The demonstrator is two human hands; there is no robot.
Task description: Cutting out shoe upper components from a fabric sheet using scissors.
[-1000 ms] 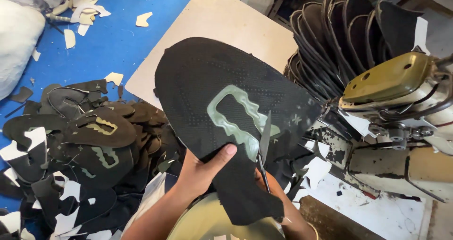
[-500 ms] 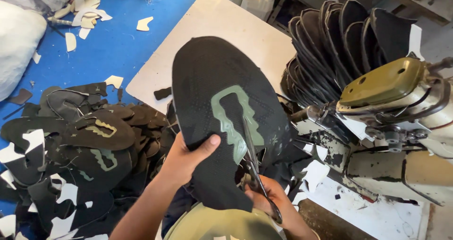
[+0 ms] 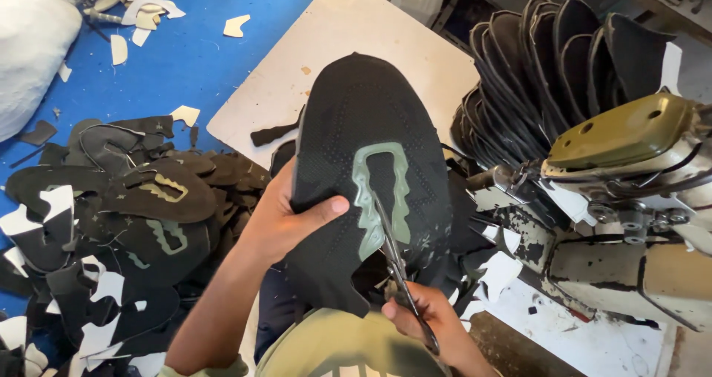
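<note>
We hold: black knit shoe upper, green emblem, pinched by left hand; right hand gripping scissors.

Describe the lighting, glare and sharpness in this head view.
Head view: bright daylight, glare washes out the white sack at the upper left; the black shoe upper and scissors are sharp; the left hand casts soft shadow; the right hand sits dimmer near the frame's bottom.
</note>
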